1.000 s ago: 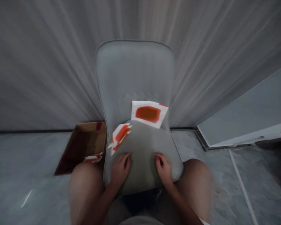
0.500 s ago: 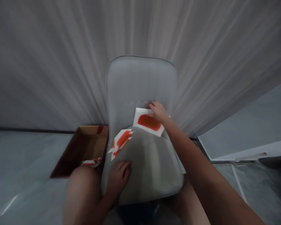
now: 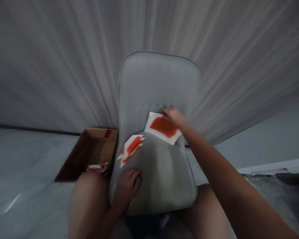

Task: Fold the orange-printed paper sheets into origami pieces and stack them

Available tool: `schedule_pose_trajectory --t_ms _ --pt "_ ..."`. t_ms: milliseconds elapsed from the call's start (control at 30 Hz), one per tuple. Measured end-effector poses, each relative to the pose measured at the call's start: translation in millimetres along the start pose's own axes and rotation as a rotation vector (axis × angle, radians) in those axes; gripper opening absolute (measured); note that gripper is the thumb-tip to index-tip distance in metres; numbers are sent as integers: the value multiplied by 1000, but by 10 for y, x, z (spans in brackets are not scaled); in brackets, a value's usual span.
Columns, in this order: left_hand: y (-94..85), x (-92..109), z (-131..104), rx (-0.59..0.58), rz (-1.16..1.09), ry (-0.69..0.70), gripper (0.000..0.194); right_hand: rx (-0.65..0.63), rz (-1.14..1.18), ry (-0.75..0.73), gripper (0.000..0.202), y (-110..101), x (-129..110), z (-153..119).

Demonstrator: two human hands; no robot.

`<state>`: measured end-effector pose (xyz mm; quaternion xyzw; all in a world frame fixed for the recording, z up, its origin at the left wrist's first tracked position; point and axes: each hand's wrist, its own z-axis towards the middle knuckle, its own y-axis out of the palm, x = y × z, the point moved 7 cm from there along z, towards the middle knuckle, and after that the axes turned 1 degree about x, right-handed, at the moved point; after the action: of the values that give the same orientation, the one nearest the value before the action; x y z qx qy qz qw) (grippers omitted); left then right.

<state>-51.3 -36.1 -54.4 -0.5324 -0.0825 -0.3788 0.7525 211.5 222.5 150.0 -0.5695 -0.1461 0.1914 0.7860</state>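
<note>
A white paper sheet (image 3: 161, 127) with a red-orange printed patch lies at the back of a grey chair seat, its upper edge leaning toward the backrest. My right hand (image 3: 173, 116) is at its upper right edge, fingers bent and closed on that edge; the fingertips are partly hidden. On the front left of the seat rests my left hand (image 3: 128, 186), fingers loosely bent and slightly apart, with nothing visible in it. Just beyond it, a loose pile of folded white and red papers (image 3: 132, 146) lies on the seat's left side.
The grey chair (image 3: 159, 79) faces me, between my knees. Left of it, an open cardboard box (image 3: 97, 149) on the floor holds several white and red papers (image 3: 98, 167). A pleated grey curtain (image 3: 64, 66) hangs behind. A pale panel (image 3: 271, 142) stands at the right.
The view has shifted slightly, so the chair appears farther right. My right hand sits nearer the sheet's upper edge, and more of the red patch shows. My left hand stays on the seat.
</note>
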Motion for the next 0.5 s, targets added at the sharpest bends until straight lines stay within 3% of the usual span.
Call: schedule_pose_trajectory --t_ms 167,300,400,500 --pt "3 4 11 -11 3 -1 28 17 6 15 27 -108 38 -81" --pt "-3 26 23 -10 3 -7 27 131 4 14 28 -315 -91 -227" --pt "-11 44 32 -12 5 -11 26 303 85 1 27 -486 -397 -641" --pt "-7 49 34 -20 2 -5 27 411 238 -78 17 -473 -901 -1379"
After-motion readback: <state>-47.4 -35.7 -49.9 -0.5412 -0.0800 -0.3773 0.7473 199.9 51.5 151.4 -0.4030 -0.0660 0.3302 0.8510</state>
